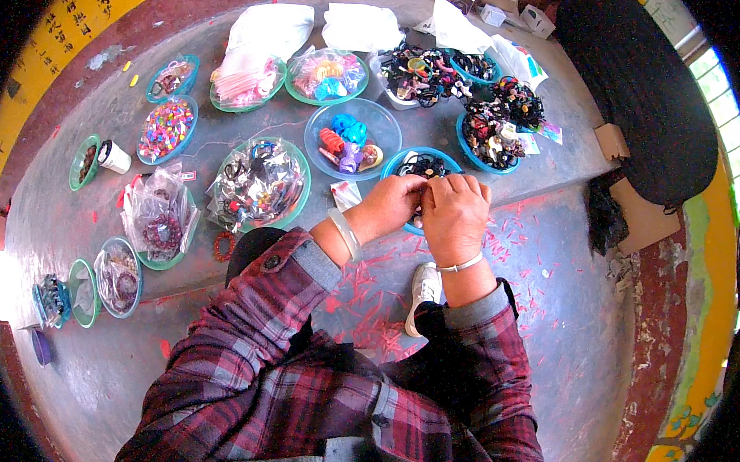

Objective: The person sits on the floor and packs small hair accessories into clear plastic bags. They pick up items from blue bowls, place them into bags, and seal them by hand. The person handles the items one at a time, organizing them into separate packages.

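Both hands meet over the near edge of a blue bowl (453,162) that holds black hair ties (424,165). My left hand (388,205), with a pale bangle on its wrist, has its thumb and fingertips pinched together. Its tips touch those of my right hand (456,217), whose fingers curl downward with the back of the hand facing up. Whatever lies between the fingertips is hidden by the fingers. Behind my left wrist is a small white card (346,195). A larger clear blue basin (315,136) with blue, red and purple hair bands stands just beyond.
Several bowls cover the raised grey platform: bagged trinkets (260,179), colourful beads (166,128), pink packets (248,82) and dark hair ties (494,133). A white cup (114,157) stands at the left. Pink scraps (374,315) litter the lower floor. A long black bag (645,86) lies at the right.
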Tool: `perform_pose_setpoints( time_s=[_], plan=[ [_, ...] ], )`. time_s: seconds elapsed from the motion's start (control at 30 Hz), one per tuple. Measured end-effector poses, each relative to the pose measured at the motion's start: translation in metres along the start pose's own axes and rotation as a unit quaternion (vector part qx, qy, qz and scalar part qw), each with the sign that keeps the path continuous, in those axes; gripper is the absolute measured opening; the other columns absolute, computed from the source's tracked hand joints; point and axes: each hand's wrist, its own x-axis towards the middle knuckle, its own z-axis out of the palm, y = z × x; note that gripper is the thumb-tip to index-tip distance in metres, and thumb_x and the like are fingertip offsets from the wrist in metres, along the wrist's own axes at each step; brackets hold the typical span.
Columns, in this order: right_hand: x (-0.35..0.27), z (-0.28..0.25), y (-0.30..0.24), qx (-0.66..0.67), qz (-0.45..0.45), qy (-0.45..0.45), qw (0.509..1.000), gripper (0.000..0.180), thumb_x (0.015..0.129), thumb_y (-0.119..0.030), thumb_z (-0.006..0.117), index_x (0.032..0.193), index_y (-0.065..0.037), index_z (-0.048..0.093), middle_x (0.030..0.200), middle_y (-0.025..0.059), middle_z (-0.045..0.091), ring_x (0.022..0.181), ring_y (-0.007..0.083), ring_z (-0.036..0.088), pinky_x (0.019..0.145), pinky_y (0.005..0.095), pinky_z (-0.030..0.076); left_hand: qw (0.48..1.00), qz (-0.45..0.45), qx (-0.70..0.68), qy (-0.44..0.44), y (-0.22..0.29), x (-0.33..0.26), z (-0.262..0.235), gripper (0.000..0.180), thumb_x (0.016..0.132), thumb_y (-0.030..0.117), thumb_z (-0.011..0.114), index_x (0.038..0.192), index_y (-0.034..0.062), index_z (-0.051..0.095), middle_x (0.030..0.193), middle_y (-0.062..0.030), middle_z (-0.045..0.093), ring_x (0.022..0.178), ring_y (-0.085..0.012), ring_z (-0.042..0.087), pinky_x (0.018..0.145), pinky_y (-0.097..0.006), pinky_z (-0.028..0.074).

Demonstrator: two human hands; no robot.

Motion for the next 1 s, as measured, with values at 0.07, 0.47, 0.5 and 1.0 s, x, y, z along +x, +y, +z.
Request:
perform_pose_setpoints(
  time_s=[0.07,0.47,0.5,1.0],
  plan=[
    [0.000,0.001,0.003,0.027,0.011,0.013,1.000,0.007,0.066,-0.016,0.057,0.066,-0.010,0.055,0.070,0.0047,0.054,0.072,0.0241,0.052,0.067,0.0378,0.038,1.000,0.005,-0.001,0.011,-0.001,0.000,0.000,0.019,0.083,0.005,0.049,0.098,-0.0013,0.058,0.084,-0.0131,0.062,0.078,-0.0154,0.057,0.068,-0.028,0.045],
    [-0.003,0.008,0.015,0.287,0.189,-0.002,0.939,0.006,0.068,-0.011,0.061,0.071,-0.006,0.061,0.073,0.0085,0.059,0.071,0.0275,0.055,0.064,0.0355,0.045,0.984,-0.039,-0.172,-0.008,-0.009,0.001,0.001,0.023,0.088,0.014,0.045,0.100,-0.0036,0.056,0.084,-0.0025,0.059,0.074,-0.0076,0.054,0.066,-0.023,0.045],
    [-0.003,0.008,0.015,0.290,0.196,-0.010,0.937,0.006,0.068,-0.011,0.061,0.071,-0.006,0.062,0.073,0.0087,0.060,0.072,0.0274,0.056,0.064,0.0356,0.045,0.982,-0.047,-0.184,-0.016,-0.007,0.001,0.001,0.024,0.089,0.015,0.045,0.100,-0.0035,0.056,0.084,-0.0013,0.059,0.074,-0.0066,0.053,0.065,-0.022,0.044],
    [0.000,0.005,0.027,0.274,0.191,-0.021,0.942,0.007,0.065,-0.009,0.062,0.071,-0.006,0.063,0.073,0.0101,0.060,0.068,0.0261,0.057,0.063,0.0338,0.046,0.981,-0.014,-0.192,0.018,-0.005,0.001,-0.003,0.027,0.089,0.018,0.045,0.099,-0.0031,0.059,0.084,-0.0023,0.061,0.074,-0.0066,0.053,0.065,-0.022,0.044]
  ],
)
